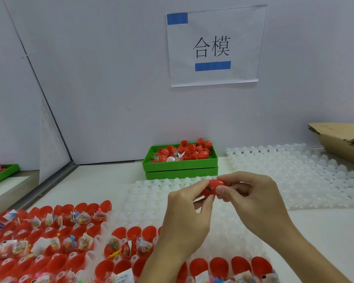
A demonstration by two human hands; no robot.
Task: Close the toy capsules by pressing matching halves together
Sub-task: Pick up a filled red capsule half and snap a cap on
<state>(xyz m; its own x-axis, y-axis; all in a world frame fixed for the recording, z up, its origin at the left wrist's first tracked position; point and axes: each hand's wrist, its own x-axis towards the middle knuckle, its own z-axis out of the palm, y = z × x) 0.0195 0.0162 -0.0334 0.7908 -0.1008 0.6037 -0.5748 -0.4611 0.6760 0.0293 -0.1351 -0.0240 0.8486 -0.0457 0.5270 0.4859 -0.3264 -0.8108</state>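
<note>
Both my hands, left hand [189, 198] and right hand [251, 193], pinched a smooth glossy red capsule [215, 186], rounded plastic halves meeting, long axis lying roughly left-right.

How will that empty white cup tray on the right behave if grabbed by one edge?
The white tray looks thin and translucent, so probably light and floppy, sagging from one edge. It lies loose on the table, overlapping another tray, so a push would likely slide it.
</note>
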